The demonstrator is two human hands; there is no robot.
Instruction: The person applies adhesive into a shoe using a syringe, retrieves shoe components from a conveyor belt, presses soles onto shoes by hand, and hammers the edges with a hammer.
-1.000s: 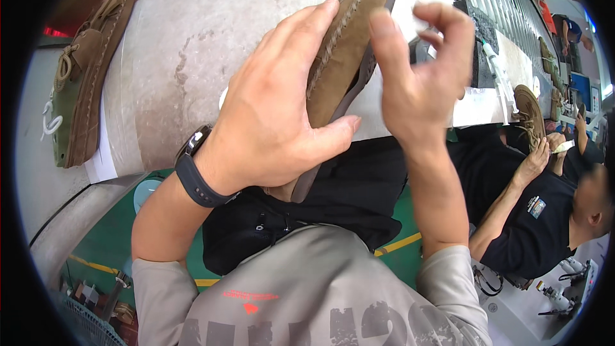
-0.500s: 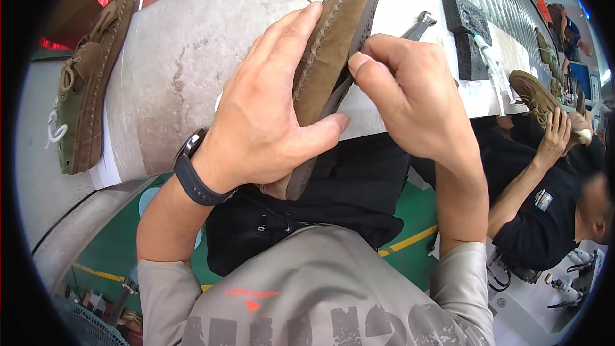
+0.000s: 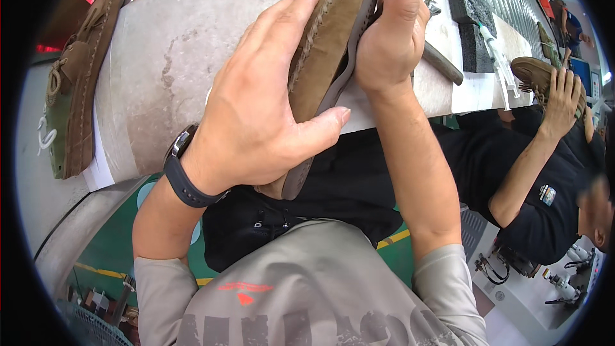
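Holding brown moc-stitched shoe (image 3: pixel 320 80) across workbench's (image 3: pixel 147 70) near edge: left hand (image 3: pixel 256 102) clamped on upper (image 3: pixel 336 32), right hand (image 3: pixel 391 38) against sole (image 3: pixel 299 176), grip unclear; visible stitching (image 3: pixel 312 33) done, sole apparently left unjoined midway

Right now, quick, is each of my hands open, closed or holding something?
Left hand: holding the brown shoe.
Right hand: against the shoe's far end; whether it grips, I can't tell.
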